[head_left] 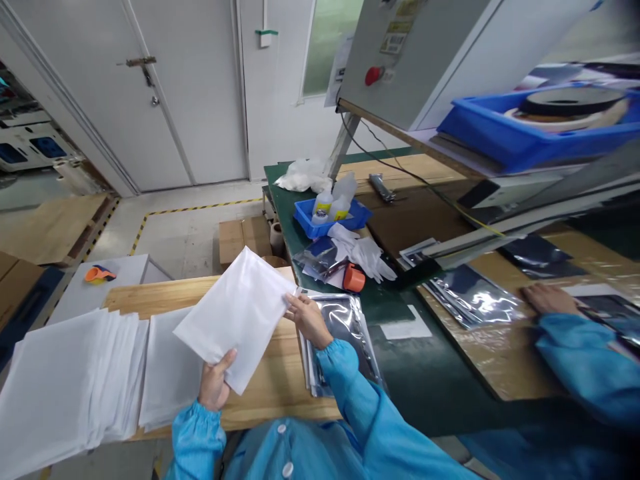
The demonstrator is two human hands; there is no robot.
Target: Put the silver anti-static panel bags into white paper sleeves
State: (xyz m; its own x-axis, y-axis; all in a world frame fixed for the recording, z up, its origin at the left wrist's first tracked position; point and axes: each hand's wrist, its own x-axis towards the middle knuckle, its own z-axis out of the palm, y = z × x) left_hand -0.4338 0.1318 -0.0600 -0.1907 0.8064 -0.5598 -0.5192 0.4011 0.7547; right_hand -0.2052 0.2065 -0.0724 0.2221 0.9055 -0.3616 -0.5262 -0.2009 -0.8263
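Observation:
A white, slightly see-through pouch (245,310) is held tilted above the wooden tabletop (273,373). My left hand (216,381) grips its lower edge, thumb on top. At its right corner, my right hand (309,319) pinches the edge between thumb and fingers. What the pouch contains, if anything, does not show. Under and beside my right forearm lies a stack of dark sheets in clear shiny bags (345,333). To the left of my left hand are a smaller stack of white pouches (173,367) and a larger fanned stack (65,380).
A blue tray (313,230) of bottles, white gloves (367,253) and an orange cup (354,279) sit on the green table. A co-worker's hand (550,300) rests at right among bagged sheets (470,290). A metal cabinet (425,60) overhangs the table.

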